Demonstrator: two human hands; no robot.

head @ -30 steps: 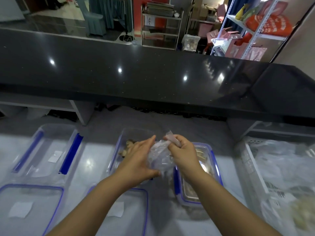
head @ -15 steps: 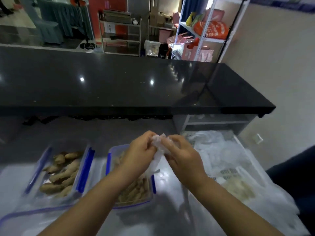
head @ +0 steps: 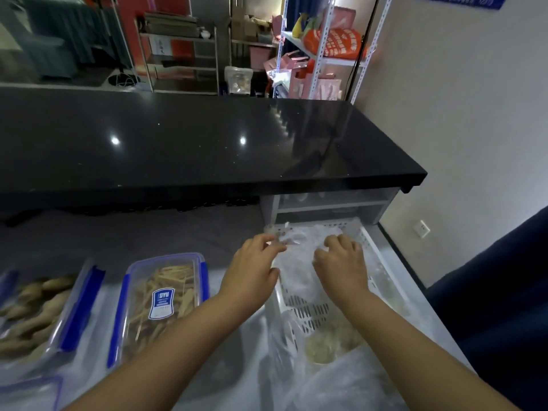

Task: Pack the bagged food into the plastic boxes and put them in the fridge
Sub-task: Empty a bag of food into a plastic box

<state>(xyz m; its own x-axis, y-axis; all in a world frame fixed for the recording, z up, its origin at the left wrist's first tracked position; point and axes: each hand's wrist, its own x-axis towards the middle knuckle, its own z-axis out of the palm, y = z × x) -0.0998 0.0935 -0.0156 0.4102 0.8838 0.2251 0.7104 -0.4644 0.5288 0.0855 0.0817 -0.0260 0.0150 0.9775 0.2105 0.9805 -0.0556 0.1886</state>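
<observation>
Bagged food (head: 329, 342) lies in the white basket (head: 308, 311), nearer the person than both sets of fingers and partly under the right forearm.

Beyond the fingers runs a glossy black bar top (head: 207, 137), and under them is the grey counter (head: 148, 235). The basket stands on the counter directly below the fingers and is heaped with clear plastic. To the left of the fingers sits a lidded plastic box (head: 161, 304) with blue clips, holding pale strips. Farther left is an open plastic box (head: 44, 315) of brown lumpy pieces. A crumpled clear bag (head: 299, 247) lies between the two hands. The left hand (head: 252, 271) has relaxed, slightly spread fingers (head: 264, 243), their tips touching the bag's edge. The right hand (head: 341, 262) has fingers (head: 341, 240) bent down into the plastic; whether they pinch it cannot be told.
</observation>
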